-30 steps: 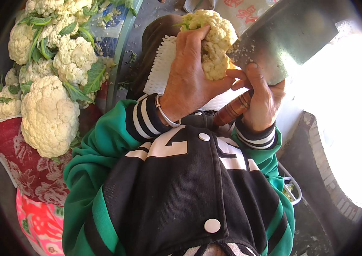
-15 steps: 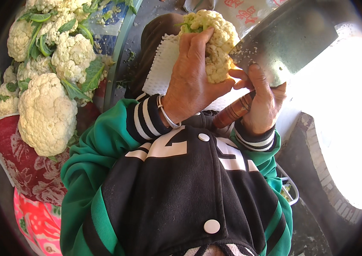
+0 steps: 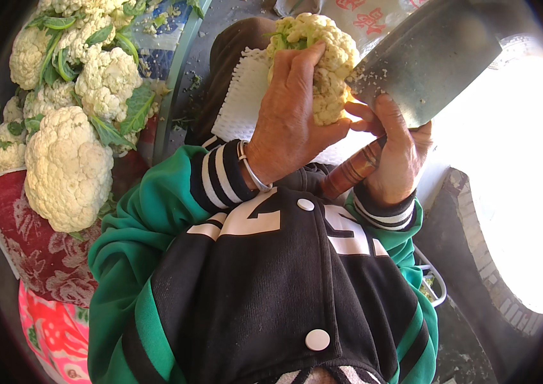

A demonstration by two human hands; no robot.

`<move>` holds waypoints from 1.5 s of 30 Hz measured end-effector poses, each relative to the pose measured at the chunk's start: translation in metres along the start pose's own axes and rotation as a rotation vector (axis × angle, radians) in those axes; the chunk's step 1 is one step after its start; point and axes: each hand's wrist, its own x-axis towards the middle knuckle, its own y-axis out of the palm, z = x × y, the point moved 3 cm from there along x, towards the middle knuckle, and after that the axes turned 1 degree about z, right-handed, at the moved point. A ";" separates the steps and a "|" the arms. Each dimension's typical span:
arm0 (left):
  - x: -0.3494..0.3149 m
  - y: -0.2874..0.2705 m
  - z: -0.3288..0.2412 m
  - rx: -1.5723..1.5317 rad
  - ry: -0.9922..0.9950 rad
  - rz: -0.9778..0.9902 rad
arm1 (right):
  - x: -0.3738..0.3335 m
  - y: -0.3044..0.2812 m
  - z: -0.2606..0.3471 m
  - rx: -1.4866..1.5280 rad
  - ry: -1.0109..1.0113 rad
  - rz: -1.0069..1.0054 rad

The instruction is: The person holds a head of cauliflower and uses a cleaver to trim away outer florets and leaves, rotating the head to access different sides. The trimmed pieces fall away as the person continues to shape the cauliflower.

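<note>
1. Fingers of the left hand (image 3: 287, 121) are curled round a cauliflower head (image 3: 335, 54); those of the right hand (image 3: 396, 157) are closed about the brown handle of a cleaver (image 3: 434, 67), thumb against the blade.
2. Cauliflower head: held up over the lap, just left of the blade. Contact with the edge: cannot tell.
3. Obstructions: left hand hides the head's lower left side; right hand hides the join of handle and blade. Pale crumbs (image 3: 374, 80) cling to the steel.
4. Close by: black jacket (image 3: 252, 275) with green sleeves, pale bracelet (image 3: 251, 169) on the left wrist, white netted sheet (image 3: 239, 96) across the lap.
5. Further left: pile of leafy cauliflowers (image 3: 108, 83), the largest against dark red flowered cloth (image 3: 41, 249).
6. Beyond: pale bag (image 3: 362, 35), partly covered by the blade.
7. Writing: large white characters on jacket front; red ones on the bag.
</note>
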 end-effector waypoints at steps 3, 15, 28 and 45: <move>-0.001 0.000 -0.001 -0.005 -0.007 -0.002 | -0.001 0.001 0.003 0.026 0.011 0.010; -0.005 0.005 0.000 -0.036 -0.055 0.000 | -0.002 0.000 0.010 0.011 0.071 0.020; -0.007 0.005 -0.004 -0.052 0.002 0.034 | 0.005 -0.007 0.013 -0.030 0.191 0.069; 0.004 0.004 0.004 -0.071 -0.026 0.011 | 0.015 -0.010 -0.012 0.239 0.083 0.073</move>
